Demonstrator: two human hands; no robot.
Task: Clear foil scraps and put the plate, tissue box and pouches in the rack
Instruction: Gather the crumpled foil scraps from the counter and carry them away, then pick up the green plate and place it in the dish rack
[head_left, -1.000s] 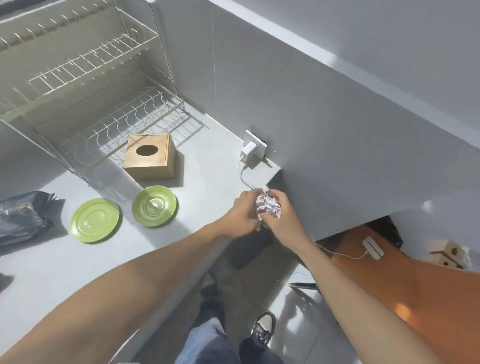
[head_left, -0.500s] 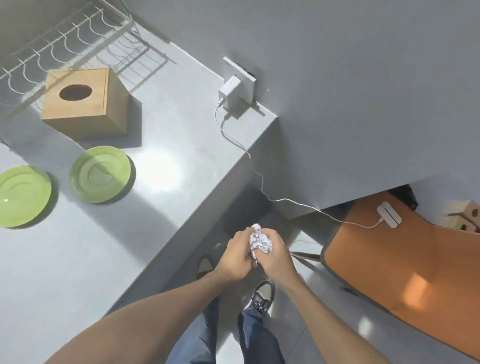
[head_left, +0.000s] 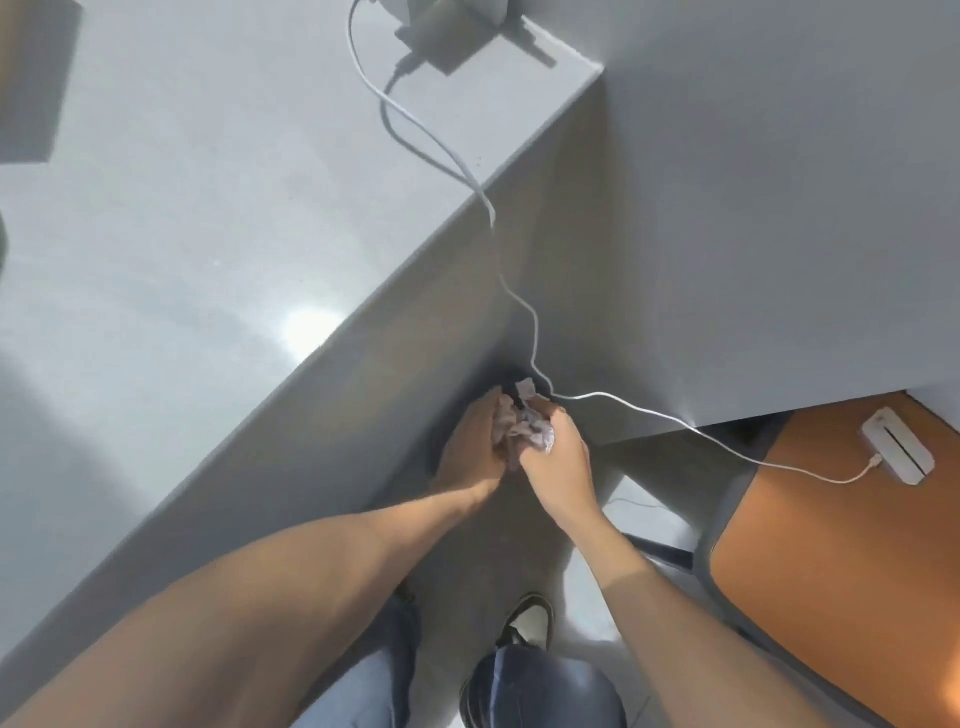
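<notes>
I read this as a home or office corner — a plain grey counter (head_left: 197, 218) at ten o'clock, a charger cable (head_left: 519, 306) trailing to a device (head_left: 897, 453) on an orange seat (head_left: 841, 561) at four.

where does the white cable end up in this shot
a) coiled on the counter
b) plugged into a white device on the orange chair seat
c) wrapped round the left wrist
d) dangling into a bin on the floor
b: the white cable runs off the counter edge, passes behind the two hands' grip on the crumpled foil, and plugs into the white device lying on the orange chair seat.
</notes>
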